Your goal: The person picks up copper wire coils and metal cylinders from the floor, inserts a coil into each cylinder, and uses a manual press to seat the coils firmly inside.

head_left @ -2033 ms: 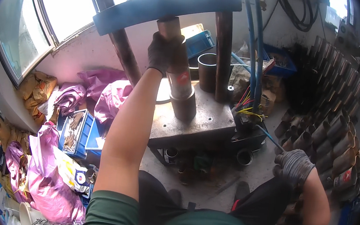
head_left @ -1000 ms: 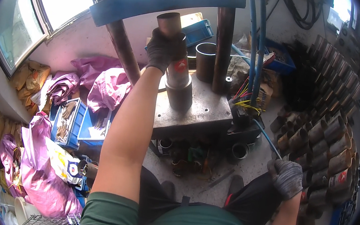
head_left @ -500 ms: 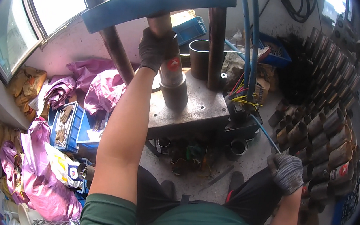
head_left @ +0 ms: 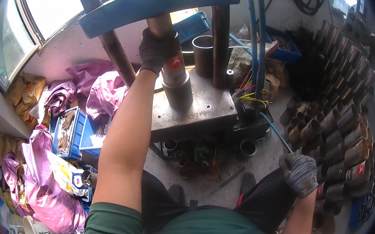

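Gripping stacked metal tubes (head_left: 173, 71) with left hand (head_left: 154, 51), blue plate (head_left: 163, 4) just above that grip. Right hand (head_left: 300, 174) clenched on blue rod (head_left: 276, 132).

There are 2 gloved hands (head_left: 154, 51) (head_left: 300, 175), 1 blue lever (head_left: 276, 132), 1 blue crossbeam (head_left: 163, 2) and 2 shoes (head_left: 248, 183).

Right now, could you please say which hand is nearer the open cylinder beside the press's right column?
Left. The left hand is left of the open cylinder, around a brown cylinder; the right hand is farther off, down to the right, gripping the blue rod.
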A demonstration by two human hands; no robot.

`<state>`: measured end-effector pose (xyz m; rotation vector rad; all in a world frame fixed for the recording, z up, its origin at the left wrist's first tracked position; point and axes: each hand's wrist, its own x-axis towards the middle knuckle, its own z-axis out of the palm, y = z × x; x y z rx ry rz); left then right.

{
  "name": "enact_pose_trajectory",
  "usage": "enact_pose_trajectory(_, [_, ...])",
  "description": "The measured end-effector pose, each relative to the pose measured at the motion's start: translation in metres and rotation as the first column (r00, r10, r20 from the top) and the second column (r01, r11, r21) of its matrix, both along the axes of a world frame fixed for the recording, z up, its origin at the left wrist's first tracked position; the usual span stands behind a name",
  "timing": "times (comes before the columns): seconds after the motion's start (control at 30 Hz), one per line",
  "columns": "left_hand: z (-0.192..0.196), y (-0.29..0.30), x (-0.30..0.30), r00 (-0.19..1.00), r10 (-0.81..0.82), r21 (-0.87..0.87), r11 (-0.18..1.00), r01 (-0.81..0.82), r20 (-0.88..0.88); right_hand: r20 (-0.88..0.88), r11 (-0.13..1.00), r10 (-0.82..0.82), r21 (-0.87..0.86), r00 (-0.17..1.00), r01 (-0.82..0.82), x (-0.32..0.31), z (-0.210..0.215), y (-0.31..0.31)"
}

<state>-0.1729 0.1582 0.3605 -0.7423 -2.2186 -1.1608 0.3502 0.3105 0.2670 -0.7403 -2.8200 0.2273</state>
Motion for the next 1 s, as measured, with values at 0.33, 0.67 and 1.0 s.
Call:
enact_pose_trajectory(0.33, [-0.007, -0.006, 0.009, 1.0, -0.007, 0.046, 0.999, 0.006, 0.022, 0.031, 1.0, -0.013, -0.003, 0.999, 0.013, -0.002, 0.002, 0.0])
enact_pose_trajectory(0.67, [-0.018, -0.005, 0.007, 0.998, -0.018, 0.072, 0.997, 0.013, 0.06, 0.033, 1.0, -0.01, 0.011, 0.999, 0.009, -0.002, 0.003, -0.001])
enact_pose_trajectory(1.0, [-0.034, -0.006, 0.001, 0.998, -0.041, 0.112, 0.993, 0.035, 0.055, 0.023, 0.999, -0.015, -0.029, 1.0, 0.016, -0.001, 0.003, 0.0])
